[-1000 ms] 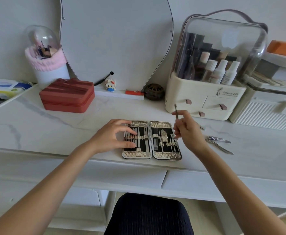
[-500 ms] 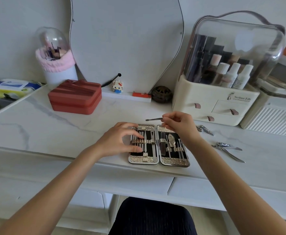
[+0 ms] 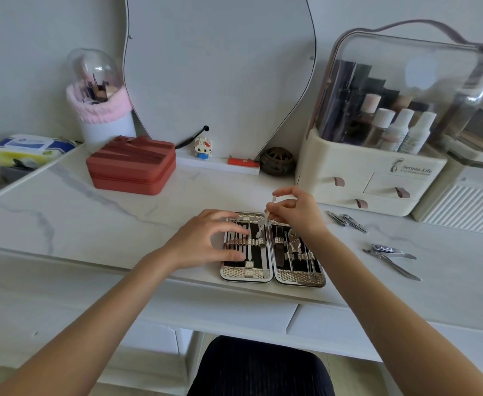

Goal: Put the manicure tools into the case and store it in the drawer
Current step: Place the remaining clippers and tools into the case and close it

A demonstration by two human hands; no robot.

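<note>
An open manicure case [image 3: 273, 277] lies flat near the front edge of the marble desk, with several metal tools strapped into both halves. My left hand [image 3: 206, 241] rests on the case's left half, fingers spread over the tools. My right hand [image 3: 297, 211] pinches a thin metal tool [image 3: 264, 221] above the hinge, its tip pointing down into the left half. Loose on the desk to the right lie small nail clippers [image 3: 346, 221] and larger nippers [image 3: 391, 257].
A red zipped box [image 3: 131, 165] sits back left, with a brush holder [image 3: 100, 101] behind it. A cream cosmetics organiser [image 3: 377, 167] with small drawers stands back right. A mirror leans on the wall. Desk drawers [image 3: 334, 324] run below the front edge. A dark stool [image 3: 260, 367] is underneath.
My right hand turned the thin tool from lying sideways to pointing down and brought its tip to the case's left half. My left hand stayed on the case.
</note>
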